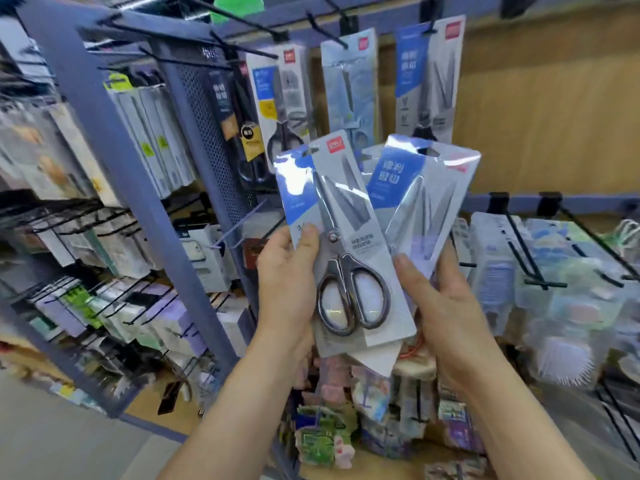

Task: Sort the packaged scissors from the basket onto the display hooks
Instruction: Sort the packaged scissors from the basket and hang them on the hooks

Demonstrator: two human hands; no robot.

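Left hand [287,271] curls its fingers [306,240] round a steel-handled scissors pack [349,258]; right hand [446,299] grips a blue-labelled pack [415,199]. Beyond, similar packs [427,81] hang on display hooks [332,32]. Match labels first, then thread each hang-hole squarely.

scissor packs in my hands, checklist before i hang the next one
1. Grip: left hand and right hand both hold the packs: ok.
2. One pack singled out: not ok, they are fanned together.
3. Matching hung pack for the blue-label pack: ok.
4. Room on its hook: cannot tell.
5. Free hand for hanging: not ok, both are full.
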